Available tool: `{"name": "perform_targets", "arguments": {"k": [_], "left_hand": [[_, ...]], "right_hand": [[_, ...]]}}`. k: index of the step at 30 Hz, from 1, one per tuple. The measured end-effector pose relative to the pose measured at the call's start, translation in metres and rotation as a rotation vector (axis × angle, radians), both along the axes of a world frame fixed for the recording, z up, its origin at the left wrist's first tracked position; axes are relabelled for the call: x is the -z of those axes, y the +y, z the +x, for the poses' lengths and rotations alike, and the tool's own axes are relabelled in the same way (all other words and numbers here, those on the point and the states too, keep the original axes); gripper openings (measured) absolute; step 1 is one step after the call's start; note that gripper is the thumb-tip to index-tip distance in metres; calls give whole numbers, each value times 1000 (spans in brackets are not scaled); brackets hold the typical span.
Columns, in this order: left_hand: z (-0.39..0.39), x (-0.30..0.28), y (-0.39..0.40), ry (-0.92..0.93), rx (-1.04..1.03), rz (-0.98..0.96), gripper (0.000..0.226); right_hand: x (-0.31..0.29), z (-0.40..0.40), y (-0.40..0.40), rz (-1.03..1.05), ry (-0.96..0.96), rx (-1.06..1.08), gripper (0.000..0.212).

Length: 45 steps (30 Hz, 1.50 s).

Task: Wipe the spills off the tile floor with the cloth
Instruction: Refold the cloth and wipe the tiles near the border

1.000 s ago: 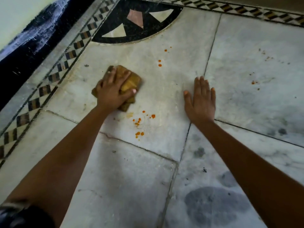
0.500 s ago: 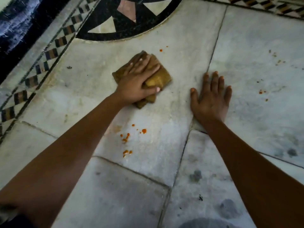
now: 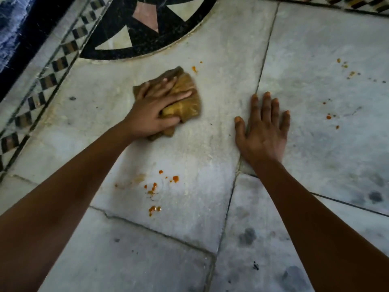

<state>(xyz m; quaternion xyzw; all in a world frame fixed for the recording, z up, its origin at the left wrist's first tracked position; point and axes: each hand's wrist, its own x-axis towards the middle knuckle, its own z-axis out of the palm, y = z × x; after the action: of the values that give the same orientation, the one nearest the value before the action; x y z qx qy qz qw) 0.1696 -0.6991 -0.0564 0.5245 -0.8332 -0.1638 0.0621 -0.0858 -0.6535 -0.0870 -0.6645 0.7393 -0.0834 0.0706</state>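
My left hand (image 3: 154, 108) presses flat on a crumpled yellow-brown cloth (image 3: 185, 100) lying on the pale marble tile floor (image 3: 221, 66), thumb curled around its near edge. My right hand (image 3: 263, 131) rests palm down on the floor with fingers spread, holding nothing, right of the cloth. A cluster of orange spill drops (image 3: 155, 188) lies on the tile nearer to me than the cloth. One small orange drop (image 3: 194, 69) sits just beyond the cloth. More orange specks (image 3: 329, 116) and yellowish specks (image 3: 347, 70) dot the right tile.
A black inlay with pink and cream triangles (image 3: 145, 24) curves along the far side. A checkered border strip (image 3: 48, 81) runs along the left next to a dark wall base (image 3: 23, 39). Grey smudges (image 3: 248, 236) mark the near tiles.
My left hand has slid the cloth right and away from me, over the orange drops that lay beyond it; those drops are gone from view. The right hand stays planted.
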Motion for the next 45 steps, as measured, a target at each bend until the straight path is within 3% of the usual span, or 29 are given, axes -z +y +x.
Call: {"name": "perform_targets", "arguments": {"k": [3,7,11,15,18,21,25,29,32,36,42,45], "left_hand": [[15,0,-24,-12,-168,5,73],[-28,0,-89,-70,-328,33,61],[-61,2,-84,-117,-152,37,66],[-18,3,-35,-123,111,-68,76],[1,-3,-56,-151,-53,-33,82],[-37,-4,-98,-167,-186,6,69],[-81,3,-88,-151,-37,-5,74],[-35,7,-36,-106,123,-123,72],[-16,4,-51,-112,-23,-94,76],[-60,4,-99,-182,-178,-26,73],[-57,7,-34,-165,53,-114,73],[-20,4,-17,-230,34,-122,74]], "right_hand": [[1,0,0,-4,1,-1,69],[1,1,0,-4,6,-7,68],[-1,0,0,-4,-8,-6,69],[0,-1,0,-10,-16,5,69],[-1,0,1,-6,-16,-4,68],[-1,0,2,5,-5,-11,68],[-3,1,0,-2,-5,-11,68],[-2,0,0,1,-12,-4,68],[-2,0,2,1,-8,-2,68],[-2,0,1,7,-14,-10,68],[-3,0,1,0,-18,-11,68],[-2,0,2,10,-14,-10,66]]}}
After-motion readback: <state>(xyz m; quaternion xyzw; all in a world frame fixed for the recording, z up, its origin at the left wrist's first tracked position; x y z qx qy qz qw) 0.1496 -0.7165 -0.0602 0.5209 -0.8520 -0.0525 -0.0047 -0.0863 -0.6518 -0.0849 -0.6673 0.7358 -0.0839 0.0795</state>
